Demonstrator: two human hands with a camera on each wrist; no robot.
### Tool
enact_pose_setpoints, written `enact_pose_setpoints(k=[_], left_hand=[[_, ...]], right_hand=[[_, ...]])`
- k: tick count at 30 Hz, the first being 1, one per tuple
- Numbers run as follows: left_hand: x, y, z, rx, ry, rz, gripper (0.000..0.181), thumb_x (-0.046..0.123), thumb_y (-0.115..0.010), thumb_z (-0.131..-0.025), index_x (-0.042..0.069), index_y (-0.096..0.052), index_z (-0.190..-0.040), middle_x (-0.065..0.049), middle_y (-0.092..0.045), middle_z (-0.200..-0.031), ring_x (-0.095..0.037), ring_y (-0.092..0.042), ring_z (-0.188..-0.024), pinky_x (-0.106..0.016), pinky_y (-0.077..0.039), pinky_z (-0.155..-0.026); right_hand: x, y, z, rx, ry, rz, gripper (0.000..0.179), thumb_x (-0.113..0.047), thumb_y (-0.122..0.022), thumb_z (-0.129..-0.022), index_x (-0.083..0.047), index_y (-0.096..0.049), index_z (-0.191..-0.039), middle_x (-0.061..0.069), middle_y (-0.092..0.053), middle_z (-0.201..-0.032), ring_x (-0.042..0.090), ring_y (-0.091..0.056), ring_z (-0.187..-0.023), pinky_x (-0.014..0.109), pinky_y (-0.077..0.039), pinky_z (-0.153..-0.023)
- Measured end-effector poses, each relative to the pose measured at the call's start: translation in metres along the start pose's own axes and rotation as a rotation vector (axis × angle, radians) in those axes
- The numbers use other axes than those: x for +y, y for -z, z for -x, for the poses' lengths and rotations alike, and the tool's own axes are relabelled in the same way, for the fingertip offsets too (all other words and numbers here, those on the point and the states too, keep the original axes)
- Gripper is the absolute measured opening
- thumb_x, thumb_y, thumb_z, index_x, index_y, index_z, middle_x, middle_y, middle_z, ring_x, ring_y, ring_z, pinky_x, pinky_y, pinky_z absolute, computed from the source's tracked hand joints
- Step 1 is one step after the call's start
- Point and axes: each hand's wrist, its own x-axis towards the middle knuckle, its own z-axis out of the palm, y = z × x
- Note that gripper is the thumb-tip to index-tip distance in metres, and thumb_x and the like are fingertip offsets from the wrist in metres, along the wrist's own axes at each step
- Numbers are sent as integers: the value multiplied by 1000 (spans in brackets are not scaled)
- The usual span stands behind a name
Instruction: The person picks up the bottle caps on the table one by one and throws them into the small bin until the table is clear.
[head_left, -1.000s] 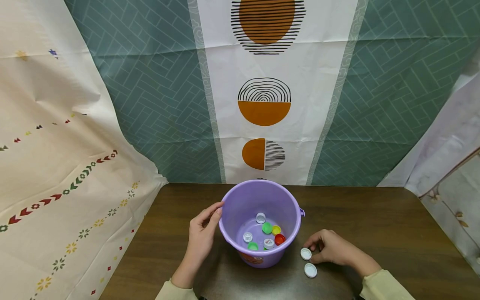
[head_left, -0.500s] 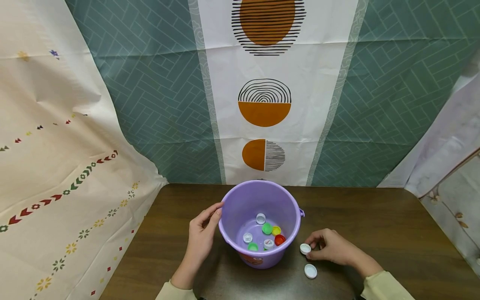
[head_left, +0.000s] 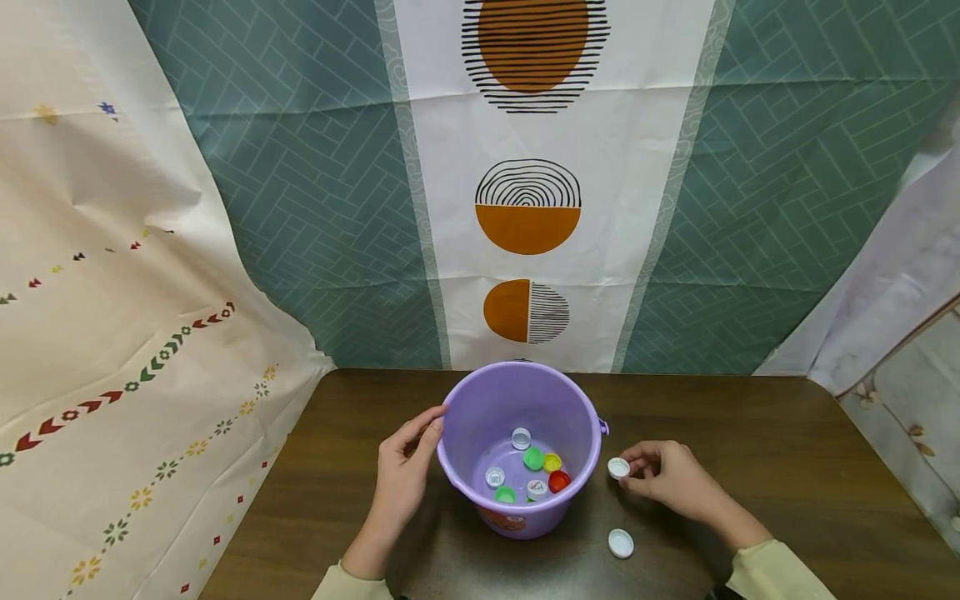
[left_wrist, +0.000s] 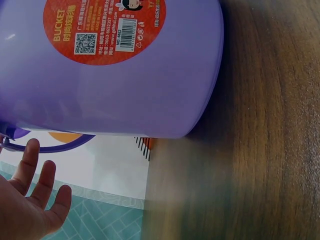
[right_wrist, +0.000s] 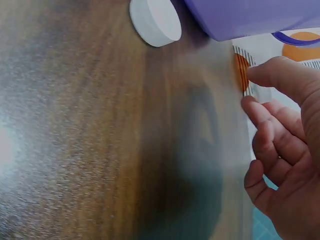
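Note:
A purple bucket [head_left: 517, 521] stands on the brown table with several bottle caps lying inside: white, green, yellow and red. At its left rim my left hand [head_left: 405, 475] holds on with thumb and index finger; the left wrist view shows the other fingers [left_wrist: 42, 185] spread beside the bucket's handle. To the right of the bucket, my right hand [head_left: 675, 483] pinches a white bottle cap [head_left: 618, 468], which I cannot make out in the right wrist view. Another white bottle cap [head_left: 621, 543] lies on the table nearer to me.
The dark brown table [head_left: 750, 433] runs back to a green and white patterned cloth [head_left: 360, 208]. A cream cloth [head_left: 150, 375] hangs along the left side, and a pale curtain [head_left: 877, 275] on the right. The bucket's orange label [left_wrist: 105, 30] faces me.
My right hand has moved away from me along the bucket's right side, carrying the white bottle cap away from the other one. My left hand stays at the rim.

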Motion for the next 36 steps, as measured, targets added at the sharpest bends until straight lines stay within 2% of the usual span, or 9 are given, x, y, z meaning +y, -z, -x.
enact_pose_setpoints(k=[4, 10, 18, 29, 36], left_hand=[[0, 0, 0, 1, 1, 3, 25, 12, -61, -90, 5, -66, -114, -14, -68, -110, -30, -65, -92, -23, -54, -74], [2, -2, 0, -2, 5, 9, 26, 12, -61, -91, 5, -66, -115, -15, -68, -110, -31, -65, -92, -22, -54, -74], [3, -2, 0, -1, 10, 0, 26, 13, -61, -91, 5, -66, -115, -16, -68, -111, -37, -63, -92, -22, -53, -73], [4, -2, 0, -3, 15, -11, 25, 14, -61, -91, 6, -66, -114, -16, -68, -110, -37, -63, -92, -22, -53, -74], [2, -2, 0, 0, 7, -9, 25, 13, -61, -91, 6, -66, -114, -17, -68, -108, -35, -63, -91, -22, -53, -73]], right_hand=[[-4, 5, -2, 89, -19, 3, 28, -28, -82, -70, -19, -67, -92, -6, -65, -76, 4, -52, -62, 19, -43, -52], [-8, 15, -6, 191, 12, 6, 26, -29, -81, -71, -20, -68, -91, -5, -65, -75, 4, -48, -58, 19, -40, -49], [-18, 32, -11, 289, 45, -26, 29, -27, -80, -74, -18, -67, -98, -2, -69, -84, 4, -54, -68, 18, -44, -56], [-36, 40, -19, 362, 71, -63, 29, -24, -80, -74, -15, -68, -100, 2, -69, -90, 6, -56, -73, 17, -47, -62], [-70, 48, -15, 359, 76, -78, 29, -20, -78, -76, -9, -68, -101, 8, -69, -94, 15, -58, -77, 19, -50, -65]])
